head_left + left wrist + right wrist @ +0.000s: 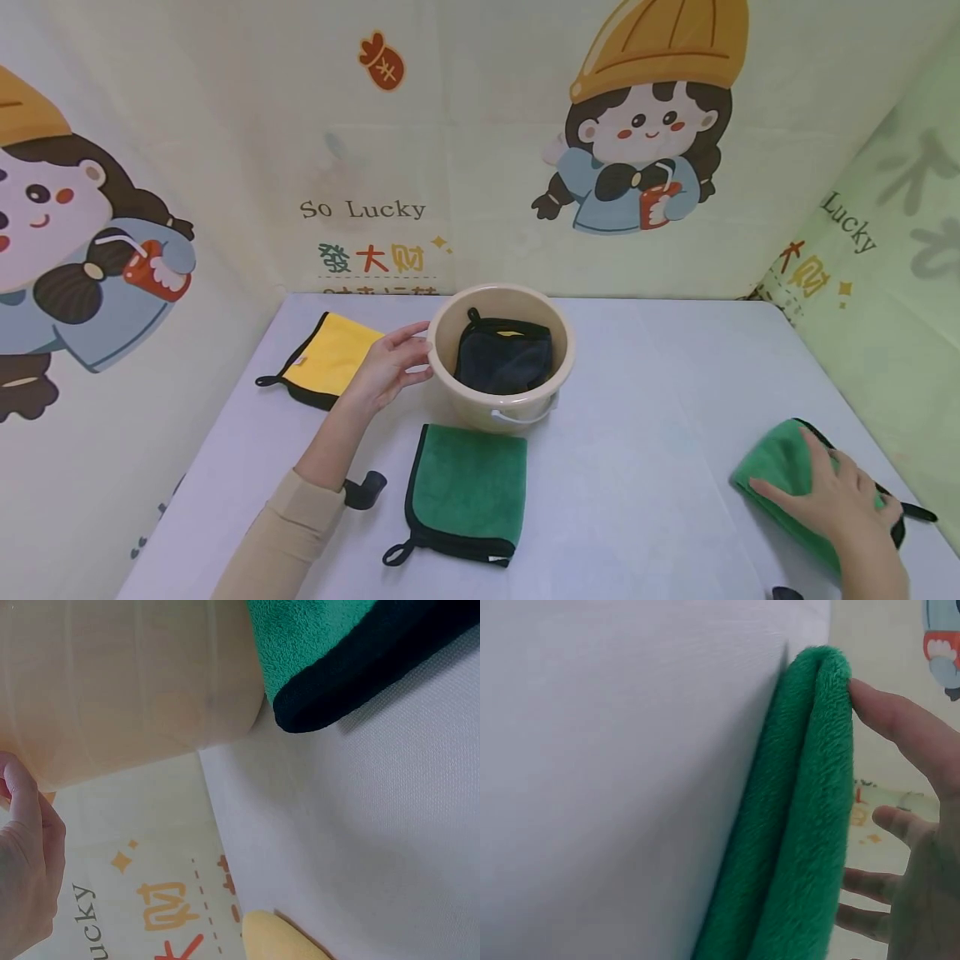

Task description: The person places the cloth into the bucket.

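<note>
Left hand (386, 367) cups the bucket (501, 407) rim loosely; right hand (840, 500) lies flat on the table-edge green cloth (783, 467).

A beige plastic bucket (501, 350) is being kept upright at the table's middle, touched on its left rim; a dark cloth (504, 357) is being held inside it, crumpled. A folded green cloth (787, 471), plush, black-edged, is being pressed flat near the table's right edge, well apart from the bucket. In the right wrist view its doubled fold (802, 825) is being shown edge-on.
</note>
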`<state>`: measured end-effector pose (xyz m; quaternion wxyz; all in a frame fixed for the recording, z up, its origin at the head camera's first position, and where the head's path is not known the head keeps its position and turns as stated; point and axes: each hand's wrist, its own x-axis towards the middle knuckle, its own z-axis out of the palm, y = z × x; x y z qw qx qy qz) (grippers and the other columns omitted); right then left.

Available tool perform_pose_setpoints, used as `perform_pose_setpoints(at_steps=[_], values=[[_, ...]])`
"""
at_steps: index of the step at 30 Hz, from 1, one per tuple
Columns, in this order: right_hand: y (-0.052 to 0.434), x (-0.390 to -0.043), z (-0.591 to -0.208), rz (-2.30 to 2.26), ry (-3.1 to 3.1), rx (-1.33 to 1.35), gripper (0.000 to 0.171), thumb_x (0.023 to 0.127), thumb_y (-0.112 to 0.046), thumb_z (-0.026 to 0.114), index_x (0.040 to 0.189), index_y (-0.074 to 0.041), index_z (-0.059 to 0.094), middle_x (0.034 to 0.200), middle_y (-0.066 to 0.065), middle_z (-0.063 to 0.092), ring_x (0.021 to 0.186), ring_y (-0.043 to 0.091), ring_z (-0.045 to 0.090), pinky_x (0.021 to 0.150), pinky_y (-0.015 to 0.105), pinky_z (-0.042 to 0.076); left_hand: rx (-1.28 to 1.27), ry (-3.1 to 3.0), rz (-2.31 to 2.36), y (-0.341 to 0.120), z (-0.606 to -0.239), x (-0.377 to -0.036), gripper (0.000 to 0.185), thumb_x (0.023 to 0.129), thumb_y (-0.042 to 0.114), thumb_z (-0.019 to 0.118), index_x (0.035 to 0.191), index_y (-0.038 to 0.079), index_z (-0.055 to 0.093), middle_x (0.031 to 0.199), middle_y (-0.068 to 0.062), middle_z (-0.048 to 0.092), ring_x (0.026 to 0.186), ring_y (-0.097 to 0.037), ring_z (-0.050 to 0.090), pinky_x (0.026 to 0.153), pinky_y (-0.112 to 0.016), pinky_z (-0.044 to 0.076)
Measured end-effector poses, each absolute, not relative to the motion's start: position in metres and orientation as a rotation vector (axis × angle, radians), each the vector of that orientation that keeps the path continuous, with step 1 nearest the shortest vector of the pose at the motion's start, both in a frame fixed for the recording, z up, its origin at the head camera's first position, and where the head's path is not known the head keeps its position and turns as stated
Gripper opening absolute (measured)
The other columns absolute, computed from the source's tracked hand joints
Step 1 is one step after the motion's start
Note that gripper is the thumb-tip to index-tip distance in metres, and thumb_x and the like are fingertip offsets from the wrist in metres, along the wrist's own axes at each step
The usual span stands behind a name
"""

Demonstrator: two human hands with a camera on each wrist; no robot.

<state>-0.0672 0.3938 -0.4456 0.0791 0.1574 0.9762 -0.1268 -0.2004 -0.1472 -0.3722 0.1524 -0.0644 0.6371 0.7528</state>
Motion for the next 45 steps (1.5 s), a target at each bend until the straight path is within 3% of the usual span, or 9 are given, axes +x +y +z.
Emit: perform_pose_setpoints(at_steps=[14,26,37,45], values=[[0.403,-0.053,-0.46,-0.447,2.77,0.546,0.118,0.072,-0.071,0.054,0.142,-0.006,-0.014,0.124,0.045,0.007,0.111,0.066,0.007,0.079,0.078,0.009,-0.172,1.816,2.175,-0.148,-0.372,-0.201,0.051,0.088,0.019,0.06,0.136,0.013,0.043,0.117,-0.009,0.053,0.098,-0.02,0.06,0.083,-0.032,0.051],[0.41,-0.057,-0.462,-0.424,2.715,0.55,0.114,0.067,-0.074,0.057,0.141,-0.001,0.008,0.121,0.041,0.012,0.105,0.066,0.013,0.079,0.075,0.013,-0.186,1.81,2.18,-0.148,-0.372,-0.2,0.048,0.089,0.018,0.059,0.135,0.014,0.044,0.115,-0.009,0.053,0.098,-0.02,0.06,0.083,-0.033,0.051],[0.413,-0.059,-0.463,-0.407,2.736,0.569,0.083,0.082,-0.037,0.064,0.137,0.001,0.015,0.122,0.038,0.015,0.106,0.067,0.014,0.084,0.077,0.009,-0.191,1.813,2.176,-0.148,-0.373,-0.201,0.049,0.088,0.019,0.061,0.134,0.014,0.044,0.113,-0.009,0.054,0.097,-0.019,0.06,0.083,-0.033,0.051],[0.423,-0.063,-0.467,-0.408,2.784,0.495,0.071,0.085,-0.029,0.061,0.135,-0.002,0.019,0.123,0.036,0.02,0.103,0.067,0.018,0.08,0.079,0.006,-0.173,1.826,2.175,-0.147,-0.373,-0.2,0.049,0.087,0.019,0.062,0.133,0.014,0.045,0.118,-0.012,0.053,0.105,-0.026,0.058,0.083,-0.033,0.051]])
